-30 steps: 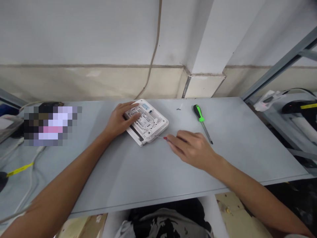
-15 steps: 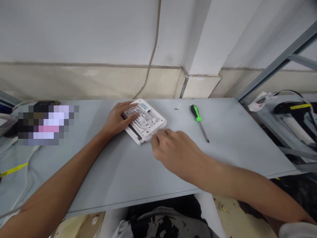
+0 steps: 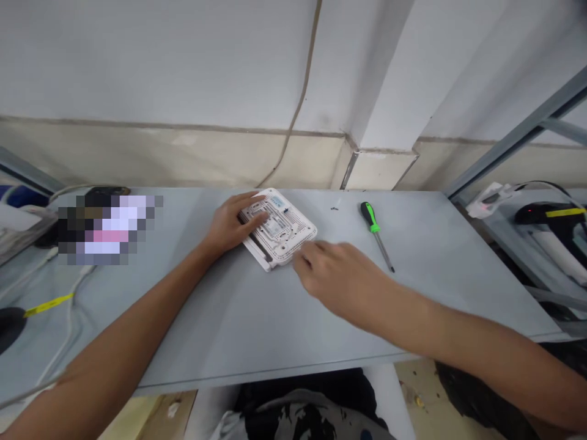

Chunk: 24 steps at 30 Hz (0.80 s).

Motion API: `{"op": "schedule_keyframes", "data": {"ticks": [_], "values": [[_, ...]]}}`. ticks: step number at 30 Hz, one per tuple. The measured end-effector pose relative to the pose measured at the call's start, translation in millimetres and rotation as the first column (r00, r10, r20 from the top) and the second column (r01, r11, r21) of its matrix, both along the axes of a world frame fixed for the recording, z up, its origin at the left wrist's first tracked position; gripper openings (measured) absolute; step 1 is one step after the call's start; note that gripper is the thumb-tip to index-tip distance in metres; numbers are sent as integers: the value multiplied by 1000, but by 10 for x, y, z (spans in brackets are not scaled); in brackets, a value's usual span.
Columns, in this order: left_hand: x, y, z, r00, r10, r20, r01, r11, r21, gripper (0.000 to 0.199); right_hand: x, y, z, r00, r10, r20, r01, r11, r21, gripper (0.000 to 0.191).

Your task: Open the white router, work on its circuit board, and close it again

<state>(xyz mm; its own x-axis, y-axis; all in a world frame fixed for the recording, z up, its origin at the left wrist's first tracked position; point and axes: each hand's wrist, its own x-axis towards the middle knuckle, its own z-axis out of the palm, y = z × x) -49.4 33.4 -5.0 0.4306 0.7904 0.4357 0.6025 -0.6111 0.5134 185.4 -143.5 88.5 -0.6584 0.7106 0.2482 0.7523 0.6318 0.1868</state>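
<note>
under the left grip, white router

Pretty clearly a no-frills repair workshop (bare wall with a cable running down it), going by the grey workbench, green-handled screwdriver and steel rack off to the side.

A white router, its face patterned with rows of tiny dotted vent holes and marked by a small blue label, lay on a pale grey tabletop. Beside it, a screwdriver showed a bright green and black handle and a silvery shaft. Behind them, a white wall met a beige lower band. At right, a black device bore a yellow stripe.
</note>
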Motion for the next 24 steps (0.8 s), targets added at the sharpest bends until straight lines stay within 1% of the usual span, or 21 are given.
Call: {"op": "schedule_keyframes", "data": {"ticks": [1,2,3,4,7,8,10,12,14,19,21,24], "values": [[4,-5,0,1000,2,3,-2,1000,-10,58,19,-116,-115,1000,-11,16,10,996,93,22],[8,-9,2,1000,6,5,-6,1000,-17,57,33,-208,-239,999,-32,-6,33,982,186,23],[12,-15,4,1000,10,8,-10,1000,-21,57,41,-271,-367,998,-60,-36,67,967,244,25],[16,-20,7,1000,9,12,-9,1000,-26,57,43,-302,-493,993,-96,-66,110,961,253,27],[29,-39,16,999,-26,31,27,999,-37,55,23,-256,-814,956,-195,-220,240,950,201,29],[33,-43,18,999,-39,36,40,999,-37,54,14,-220,-892,934,-217,-286,273,946,173,30],[38,-46,18,998,-49,41,51,998,-38,55,6,-167,-995,880,-232,-415,291,953,84,33],[40,-41,14,998,-47,40,49,998,-43,56,9,-159,-1041,820,-243,-518,276,961,-15,37],[39,-30,7,998,-49,34,51,998,-47,57,18,-192,-1049,770,-272,-577,266,959,-97,40],[31,-16,-6,999,-45,13,45,998,-47,57,53,-344,-1001,696,-370,-615,264,929,-260,34],[26,-18,-6,999,-47,6,47,998,-47,57,91,-403,-970,655,-394,-644,261,919,-296,31],[21,-21,-3,999,-47,-9,47,998,-47,57,189,-458,-918,624,-382,-682,268,924,-272,28]]}}
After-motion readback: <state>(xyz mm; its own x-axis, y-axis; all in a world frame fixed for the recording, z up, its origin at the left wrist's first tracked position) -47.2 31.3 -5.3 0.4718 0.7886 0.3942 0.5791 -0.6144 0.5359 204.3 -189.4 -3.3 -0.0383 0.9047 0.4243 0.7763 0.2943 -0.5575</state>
